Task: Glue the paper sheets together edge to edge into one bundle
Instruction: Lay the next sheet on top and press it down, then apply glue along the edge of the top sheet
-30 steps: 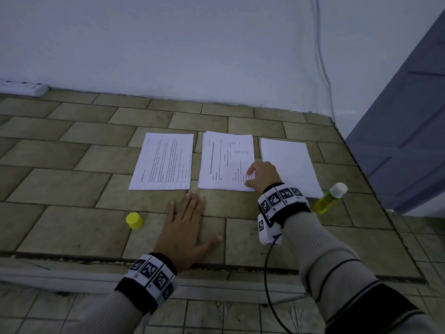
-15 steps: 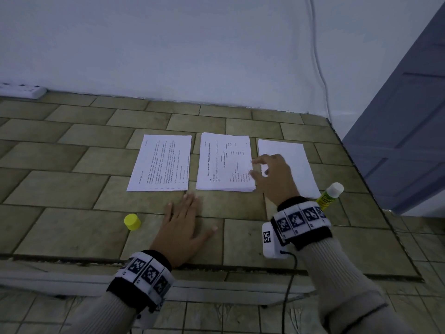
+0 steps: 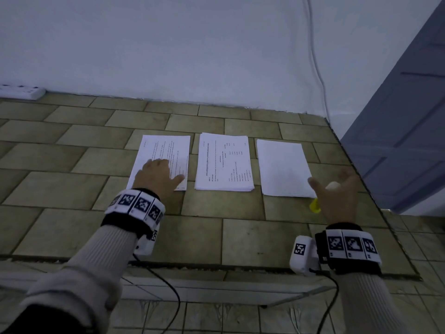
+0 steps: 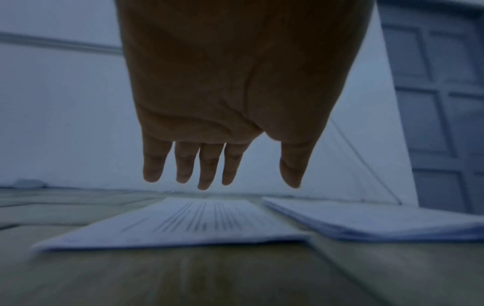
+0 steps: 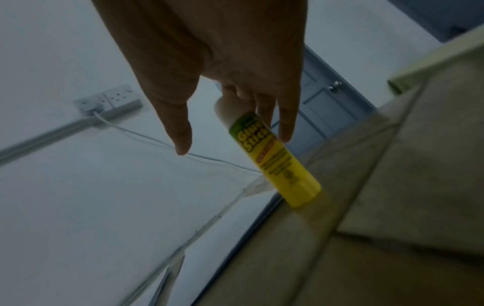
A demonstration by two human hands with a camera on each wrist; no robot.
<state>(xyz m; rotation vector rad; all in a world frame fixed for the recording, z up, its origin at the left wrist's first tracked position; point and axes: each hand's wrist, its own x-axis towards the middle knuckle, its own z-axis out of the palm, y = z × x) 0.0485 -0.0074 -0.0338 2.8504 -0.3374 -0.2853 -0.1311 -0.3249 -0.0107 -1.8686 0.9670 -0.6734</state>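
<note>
Three lots of paper lie side by side on the tiled counter (image 3: pixel 240 237): a printed sheet (image 3: pixel 168 148) on the left, a printed stack (image 3: pixel 224 162) in the middle and a blank sheet (image 3: pixel 281 167) on the right. My left hand (image 3: pixel 166 168) hovers over the printed sheet (image 4: pixel 199 223) with fingers (image 4: pixel 207 178) straight, just above the paper. My right hand (image 3: pixel 330 179) spreads open over the yellow glue stick (image 3: pixel 315 206), which lies uncapped beside the blank sheet. In the right wrist view its fingers (image 5: pixel 285 128) reach the white end of the glue stick (image 5: pixel 275 161), thumb held apart. Contact cannot be judged.
A white power strip (image 3: pixel 21 91) lies at the back left against the wall. A cable (image 3: pixel 317 68) runs down the wall. A grey-blue door (image 3: pixel 404 116) stands past the counter's right edge (image 3: pixel 375 208), close to the glue stick. The front edge (image 3: pixel 216 263) is near my wrists.
My left hand lifted off the tiles near the front and moved forward over the left sheet. My right hand left the middle stack and swung right to the glue stick.
</note>
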